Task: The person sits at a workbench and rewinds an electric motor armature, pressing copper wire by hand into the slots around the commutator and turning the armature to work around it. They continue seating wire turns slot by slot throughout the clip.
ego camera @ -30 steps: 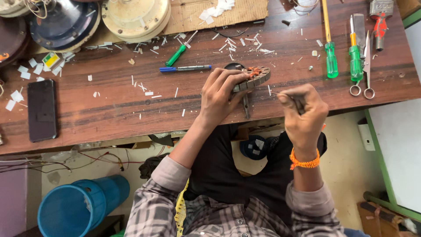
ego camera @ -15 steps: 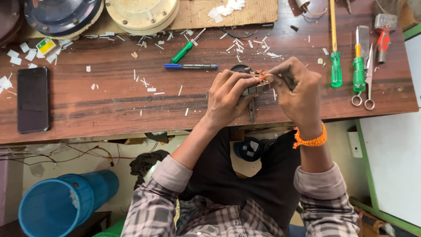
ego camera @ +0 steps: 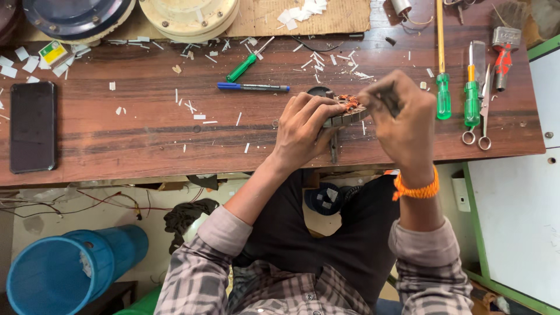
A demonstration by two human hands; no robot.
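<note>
Seen from above, a person sat at a wooden bench point(ego camera: 146, 134). The left hand point(ego camera: 303, 125) was curled around a small round part with copper windings point(ego camera: 349, 105), steadying it at the bench's near edge. The right hand point(ego camera: 402, 116) was closed over the part's far side, pinching something too small to tell. The work seemed mid-way; many white scraps point(ego camera: 192, 108) lay about. Nearby lay a blue pen point(ego camera: 254, 87), green screwdrivers point(ego camera: 443, 93), scissors point(ego camera: 483, 116) and a phone point(ego camera: 33, 126), none blocking the hands.
</note>
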